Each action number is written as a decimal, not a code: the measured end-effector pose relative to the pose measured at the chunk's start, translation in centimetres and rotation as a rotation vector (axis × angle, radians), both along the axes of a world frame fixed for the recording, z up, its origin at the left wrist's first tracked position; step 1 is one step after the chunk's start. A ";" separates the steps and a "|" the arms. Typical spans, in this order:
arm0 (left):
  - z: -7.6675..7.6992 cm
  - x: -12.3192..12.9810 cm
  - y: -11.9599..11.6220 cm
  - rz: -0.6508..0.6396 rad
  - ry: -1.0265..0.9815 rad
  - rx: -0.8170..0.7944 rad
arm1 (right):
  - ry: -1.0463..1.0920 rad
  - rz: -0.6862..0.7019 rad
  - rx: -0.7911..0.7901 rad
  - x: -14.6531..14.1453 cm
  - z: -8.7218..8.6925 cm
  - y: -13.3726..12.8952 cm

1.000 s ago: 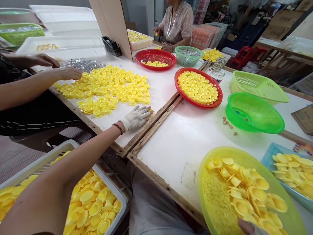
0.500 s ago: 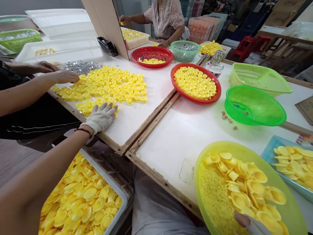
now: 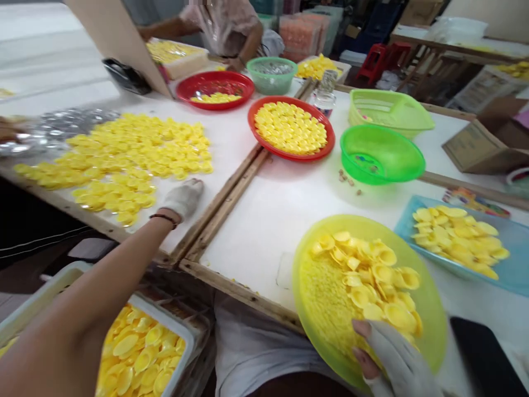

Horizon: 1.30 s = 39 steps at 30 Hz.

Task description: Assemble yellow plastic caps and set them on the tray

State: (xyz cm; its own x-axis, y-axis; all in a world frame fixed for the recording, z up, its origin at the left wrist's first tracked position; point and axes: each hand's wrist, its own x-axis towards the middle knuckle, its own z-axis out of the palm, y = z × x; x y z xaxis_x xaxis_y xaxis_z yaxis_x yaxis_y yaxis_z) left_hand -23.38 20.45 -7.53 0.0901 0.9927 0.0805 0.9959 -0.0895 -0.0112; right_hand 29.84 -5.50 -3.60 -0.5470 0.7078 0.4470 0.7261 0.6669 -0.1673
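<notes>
My left hand (image 3: 184, 199), in a white glove with bare fingertips, rests on or just above the white table beside a spread of small yellow cup-shaped plastic pieces (image 3: 140, 146). Motion smears its fingers, and nothing shows in them. My right hand (image 3: 392, 353), gloved the same way, reaches over the near side of a yellow plastic basin (image 3: 432, 325). Its thumb and a finger stand apart, with nothing visible between them. Inside the basin are larger yellow spoon-like pieces (image 3: 374, 275) and a layer of tiny yellow bits (image 3: 326, 309).
Red trays (image 3: 251, 132) hold yellow pieces. A green bowl (image 3: 382, 157), blue tray (image 3: 516, 270) and black phone-like object (image 3: 487, 358) lie rightward. Below stands a crate (image 3: 188, 344) of yellow pieces. A co-worker's hand (image 3: 8, 129) is near silver pieces (image 3: 74, 124); another person sits opposite.
My left hand has left the yellow pieces and moved right along the table, its fingers no longer spread. My right hand shows more over the basin. The view has turned right.
</notes>
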 end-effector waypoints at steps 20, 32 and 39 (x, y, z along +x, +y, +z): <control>8.4 16.5 -11.9 -0.049 -0.482 0.211 | 0.336 -0.046 -0.284 2.5 5.2 7.6; 7.7 33.5 -12.5 -0.609 0.174 0.046 | -0.456 -0.244 -0.629 -0.2 6.7 2.1; 7.3 30.5 -17.6 -0.816 -0.110 0.016 | -0.453 -0.244 -0.615 -1.3 5.6 4.6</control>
State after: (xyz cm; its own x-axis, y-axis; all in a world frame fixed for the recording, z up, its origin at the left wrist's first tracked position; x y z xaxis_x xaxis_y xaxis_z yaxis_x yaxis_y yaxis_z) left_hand 7.11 2.85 -0.27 0.7734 0.6174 0.1441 0.6136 -0.7861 0.0751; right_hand 28.55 -0.91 2.01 -0.3801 0.8781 -0.2906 0.9249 0.3647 -0.1078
